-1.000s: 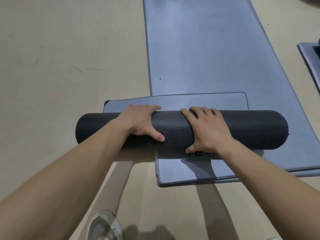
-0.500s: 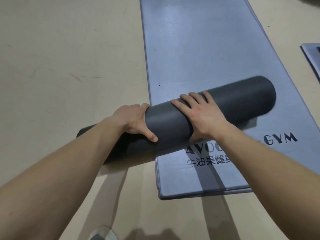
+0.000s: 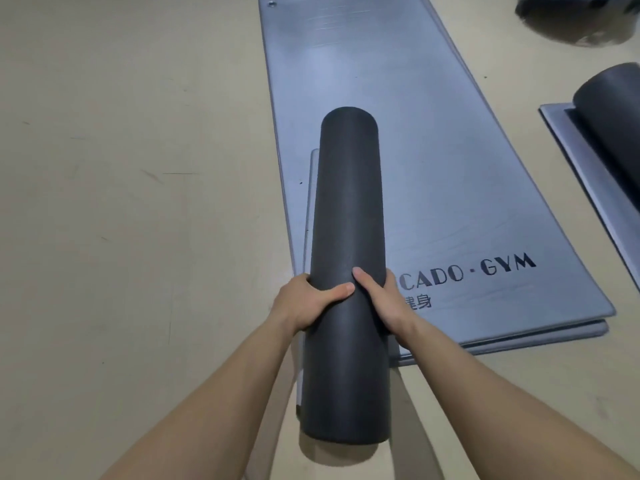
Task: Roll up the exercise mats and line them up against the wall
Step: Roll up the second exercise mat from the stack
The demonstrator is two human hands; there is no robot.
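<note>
I have swung the rolled mat (image 3: pixel 347 271) from lying crosswise to pointing straight away from me, down the centre of the frame. My left hand (image 3: pixel 306 303) and right hand (image 3: pixel 381 299) clamp it from either side, fingers wrapped tight. It sits over the flat grey mat (image 3: pixel 433 188). I judge this roll finished, ready to carry; 1 more roll (image 3: pixel 613 112) waits at right.

Two bare forearms, left hand (image 3: pixel 304 299) and right hand (image 3: pixel 384 299) ungloved, sleeveless
</note>
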